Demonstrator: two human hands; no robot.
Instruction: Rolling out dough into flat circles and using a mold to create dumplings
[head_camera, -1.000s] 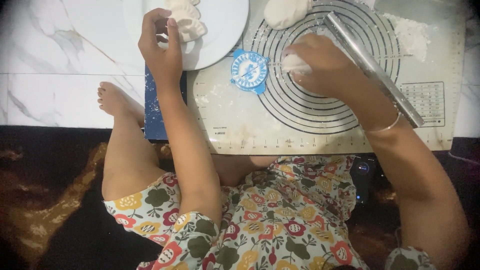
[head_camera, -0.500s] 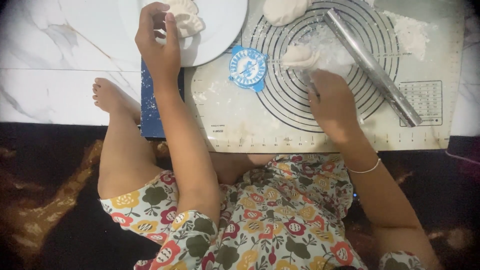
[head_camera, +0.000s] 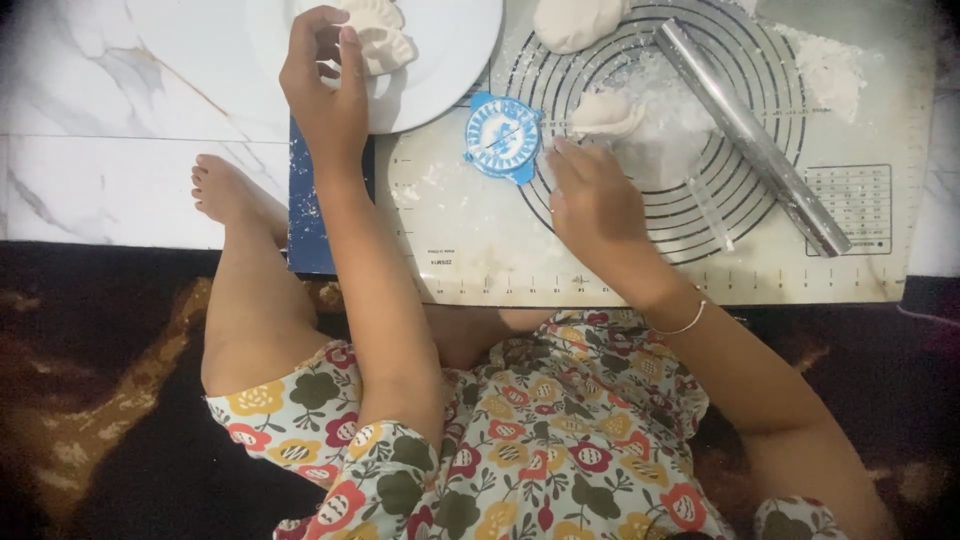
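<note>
My left hand (head_camera: 325, 85) rests at the rim of a white plate (head_camera: 450, 60), its fingertips touching folded white dumplings (head_camera: 375, 35) on the plate. My right hand (head_camera: 590, 200) lies on a floured baking mat (head_camera: 480, 250) printed with black rings, fingers spread, holding nothing. Its fingertips are just below a small piece of dough (head_camera: 610, 115) and right of a round blue dumpling press (head_camera: 502, 137). A larger dough lump (head_camera: 575, 20) sits at the mat's top edge. A metal rolling pin (head_camera: 750, 135) lies slanted on the mat to the right.
Loose flour (head_camera: 830, 70) is scattered on the mat's right side. A blue board (head_camera: 310, 230) sticks out under the mat's left edge. The mat lies on a white marble floor (head_camera: 100, 130); my bare foot (head_camera: 225, 190) rests beside it, and a dark patterned rug (head_camera: 90, 420) is below.
My right hand has left the dough by the rolling pin and moved down and left, coming down flat on the mat near the blue press. The left hand has stayed at the plate.
</note>
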